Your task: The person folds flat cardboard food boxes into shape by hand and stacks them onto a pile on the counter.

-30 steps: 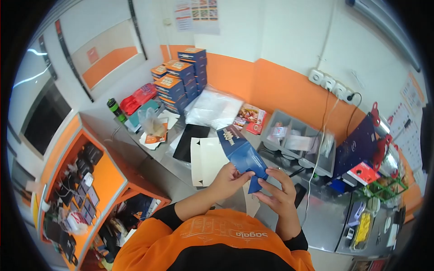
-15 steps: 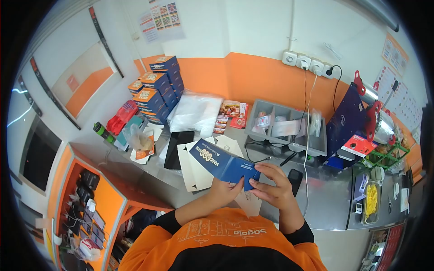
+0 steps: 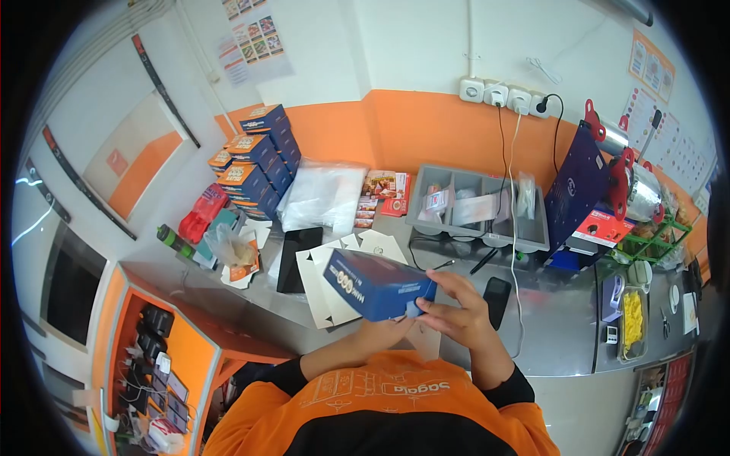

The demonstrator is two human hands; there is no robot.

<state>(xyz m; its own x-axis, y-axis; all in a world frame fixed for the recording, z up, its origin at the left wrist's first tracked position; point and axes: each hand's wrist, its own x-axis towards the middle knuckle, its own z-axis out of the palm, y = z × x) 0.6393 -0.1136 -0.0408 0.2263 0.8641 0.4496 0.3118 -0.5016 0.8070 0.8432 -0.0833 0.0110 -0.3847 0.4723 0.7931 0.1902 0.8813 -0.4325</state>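
A blue cardboard box (image 3: 378,289) with white lettering, partly folded into shape, is held tilted over the counter in front of me. My right hand (image 3: 461,310) grips its right end, thumb and fingers on the edge and a small flap. From below, my left hand (image 3: 386,334) supports the near side; most of its fingers are hidden behind the box. Beneath and behind it lie flat, unfolded cream-coloured box blanks (image 3: 319,292) on the metal counter.
Folded blue and orange boxes (image 3: 255,175) are stacked at the back left, beside clear plastic bags (image 3: 323,194). A grey divided bin (image 3: 479,209) stands against the wall. A black phone (image 3: 496,292) and a white cable (image 3: 517,266) lie to the right. An orange shelf (image 3: 186,327) is at left.
The blue cardboard has gone from a flatter, bent sheet to a boxier shape with side walls standing. Both hands stay on it, and my left hand has shifted further under it.
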